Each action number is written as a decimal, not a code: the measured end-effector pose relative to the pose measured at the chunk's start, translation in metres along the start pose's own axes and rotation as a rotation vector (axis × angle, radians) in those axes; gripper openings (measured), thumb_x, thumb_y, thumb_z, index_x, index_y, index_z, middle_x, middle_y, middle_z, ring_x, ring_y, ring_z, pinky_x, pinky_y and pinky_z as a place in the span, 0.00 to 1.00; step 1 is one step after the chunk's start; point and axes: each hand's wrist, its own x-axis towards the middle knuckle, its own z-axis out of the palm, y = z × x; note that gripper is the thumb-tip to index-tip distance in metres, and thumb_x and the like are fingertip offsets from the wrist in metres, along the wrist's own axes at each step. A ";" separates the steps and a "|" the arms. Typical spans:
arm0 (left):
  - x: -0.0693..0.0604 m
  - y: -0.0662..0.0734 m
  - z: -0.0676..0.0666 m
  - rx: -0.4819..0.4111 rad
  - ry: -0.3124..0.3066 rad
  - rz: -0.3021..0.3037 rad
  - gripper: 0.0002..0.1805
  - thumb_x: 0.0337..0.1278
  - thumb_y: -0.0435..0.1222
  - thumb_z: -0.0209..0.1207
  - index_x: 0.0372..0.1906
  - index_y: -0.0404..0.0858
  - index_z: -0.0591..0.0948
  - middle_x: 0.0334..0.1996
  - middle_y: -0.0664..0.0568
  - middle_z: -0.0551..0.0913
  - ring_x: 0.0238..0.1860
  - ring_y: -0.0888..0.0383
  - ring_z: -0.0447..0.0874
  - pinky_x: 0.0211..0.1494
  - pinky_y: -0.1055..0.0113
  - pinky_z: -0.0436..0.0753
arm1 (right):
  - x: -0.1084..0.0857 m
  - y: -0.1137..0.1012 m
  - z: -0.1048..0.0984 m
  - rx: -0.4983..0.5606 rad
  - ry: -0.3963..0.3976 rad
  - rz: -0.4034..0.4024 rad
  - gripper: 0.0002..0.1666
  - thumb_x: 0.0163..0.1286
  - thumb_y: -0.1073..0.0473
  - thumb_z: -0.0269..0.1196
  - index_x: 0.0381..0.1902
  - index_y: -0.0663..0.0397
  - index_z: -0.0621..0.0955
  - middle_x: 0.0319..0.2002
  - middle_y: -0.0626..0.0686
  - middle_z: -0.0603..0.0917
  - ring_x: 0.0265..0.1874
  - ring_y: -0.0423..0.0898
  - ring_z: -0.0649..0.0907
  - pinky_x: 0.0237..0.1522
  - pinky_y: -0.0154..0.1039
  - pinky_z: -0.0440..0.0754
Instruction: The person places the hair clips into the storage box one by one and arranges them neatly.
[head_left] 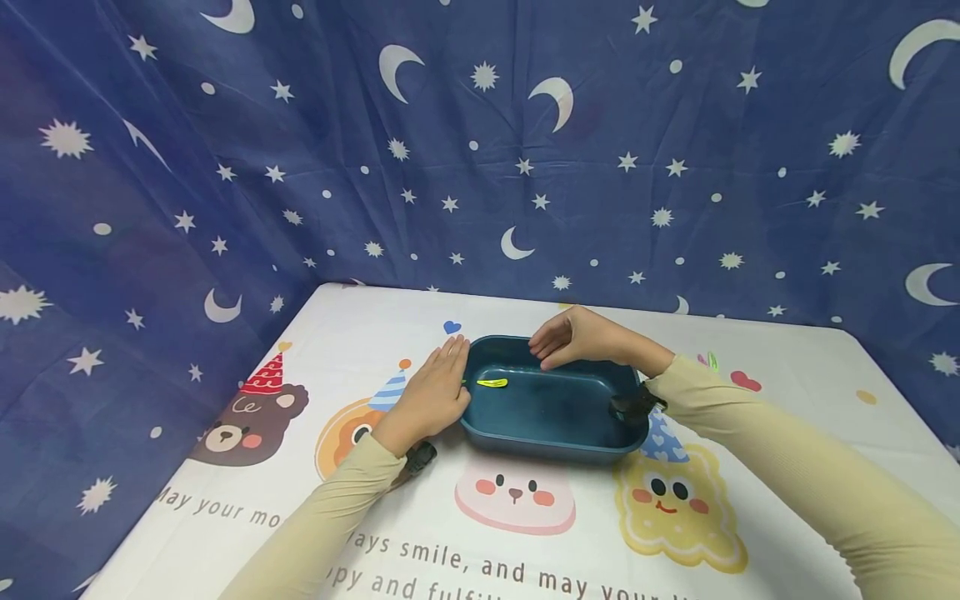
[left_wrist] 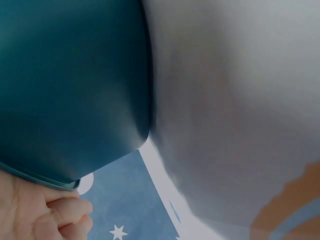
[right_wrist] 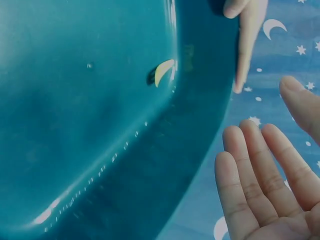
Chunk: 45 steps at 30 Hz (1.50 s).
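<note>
A dark teal basin [head_left: 555,408] stands on the table, with a small yellow-green crescent piece [head_left: 492,383] lying inside near its left end; the right wrist view shows the same piece [right_wrist: 164,72] by the inner wall. My left hand [head_left: 435,392] rests against the basin's left rim, fingers straight. In the left wrist view, that hand [left_wrist: 45,210] touches the rim from outside. Over the basin's back rim hovers my right hand [head_left: 581,337], fingers bent loosely and apart from the thumb. Nothing shows between the fingers of the right hand [right_wrist: 270,180] in its wrist view.
A white tablecloth [head_left: 405,542] with printed cartoon figures and lettering covers the table. Behind the table hangs a blue curtain [head_left: 480,150] with moons and stars. Small green and pink marks [head_left: 711,361] show beyond the right forearm; whether printed or loose, I cannot tell.
</note>
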 end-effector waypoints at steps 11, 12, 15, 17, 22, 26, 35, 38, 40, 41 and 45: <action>-0.001 0.000 -0.001 -0.010 -0.013 -0.003 0.36 0.62 0.38 0.44 0.73 0.31 0.49 0.75 0.43 0.50 0.76 0.50 0.43 0.78 0.56 0.47 | -0.027 -0.003 -0.023 -0.042 0.058 0.031 0.24 0.55 0.65 0.69 0.50 0.66 0.80 0.50 0.67 0.82 0.50 0.60 0.82 0.47 0.39 0.84; 0.000 0.000 -0.001 -0.011 -0.013 -0.003 0.36 0.62 0.38 0.45 0.73 0.31 0.49 0.75 0.43 0.50 0.76 0.50 0.43 0.78 0.56 0.47 | -0.030 -0.003 -0.025 -0.045 0.061 0.033 0.24 0.55 0.64 0.69 0.50 0.66 0.80 0.50 0.67 0.82 0.50 0.60 0.82 0.47 0.39 0.84; 0.000 0.000 -0.001 -0.018 -0.015 -0.006 0.37 0.62 0.38 0.45 0.73 0.31 0.49 0.75 0.43 0.50 0.76 0.51 0.42 0.78 0.56 0.47 | -0.038 -0.002 -0.031 -0.058 0.068 0.047 0.24 0.55 0.63 0.69 0.50 0.65 0.80 0.50 0.67 0.82 0.51 0.60 0.82 0.46 0.38 0.85; 0.000 0.000 0.000 -0.020 -0.016 -0.008 0.37 0.62 0.38 0.44 0.73 0.31 0.49 0.75 0.43 0.49 0.76 0.51 0.42 0.78 0.57 0.47 | -0.043 -0.001 -0.034 -0.060 0.074 0.062 0.24 0.55 0.62 0.69 0.51 0.64 0.80 0.50 0.66 0.82 0.51 0.60 0.82 0.46 0.38 0.85; 0.000 0.000 0.001 -0.023 -0.011 -0.009 0.37 0.62 0.38 0.44 0.73 0.32 0.49 0.75 0.44 0.49 0.76 0.52 0.42 0.78 0.57 0.47 | -0.057 0.001 -0.043 -0.076 0.098 0.071 0.25 0.55 0.61 0.69 0.51 0.64 0.80 0.50 0.64 0.83 0.51 0.58 0.82 0.46 0.37 0.85; 0.000 -0.001 0.001 -0.025 -0.006 -0.001 0.36 0.62 0.38 0.44 0.73 0.31 0.49 0.75 0.43 0.50 0.76 0.51 0.43 0.78 0.56 0.48 | -0.068 0.004 -0.051 -0.088 0.118 0.071 0.26 0.54 0.60 0.70 0.51 0.62 0.80 0.50 0.62 0.83 0.48 0.46 0.85 0.45 0.36 0.85; 0.001 -0.001 0.002 -0.021 -0.004 0.003 0.36 0.62 0.38 0.44 0.73 0.31 0.49 0.74 0.43 0.50 0.76 0.50 0.43 0.78 0.56 0.47 | -0.098 0.012 -0.066 -0.073 0.173 0.102 0.26 0.55 0.61 0.69 0.52 0.64 0.79 0.49 0.63 0.83 0.42 0.32 0.85 0.43 0.33 0.85; 0.000 -0.001 0.001 -0.025 -0.003 0.005 0.37 0.62 0.38 0.44 0.73 0.31 0.49 0.74 0.42 0.50 0.76 0.50 0.43 0.78 0.56 0.48 | -0.107 0.018 -0.069 -0.091 0.191 0.114 0.26 0.55 0.60 0.69 0.51 0.64 0.80 0.48 0.60 0.84 0.41 0.32 0.85 0.43 0.32 0.85; 0.000 -0.001 0.001 -0.028 -0.001 0.008 0.37 0.61 0.38 0.44 0.73 0.31 0.49 0.74 0.42 0.50 0.76 0.50 0.42 0.78 0.56 0.47 | -0.112 0.023 -0.072 -0.103 0.206 0.124 0.26 0.55 0.59 0.69 0.51 0.64 0.80 0.47 0.57 0.85 0.41 0.31 0.85 0.42 0.31 0.84; 0.000 -0.001 0.001 -0.029 -0.001 0.008 0.37 0.61 0.38 0.44 0.73 0.31 0.49 0.74 0.42 0.50 0.76 0.50 0.42 0.78 0.56 0.47 | -0.115 0.025 -0.073 -0.107 0.213 0.134 0.26 0.55 0.59 0.69 0.51 0.63 0.80 0.47 0.55 0.86 0.41 0.31 0.84 0.42 0.30 0.84; 0.000 -0.001 0.001 -0.030 0.000 0.009 0.37 0.61 0.38 0.44 0.73 0.31 0.49 0.75 0.42 0.49 0.76 0.50 0.43 0.78 0.56 0.48 | -0.128 0.035 -0.078 -0.128 0.236 0.156 0.26 0.55 0.58 0.69 0.51 0.62 0.80 0.44 0.45 0.87 0.41 0.30 0.84 0.42 0.26 0.83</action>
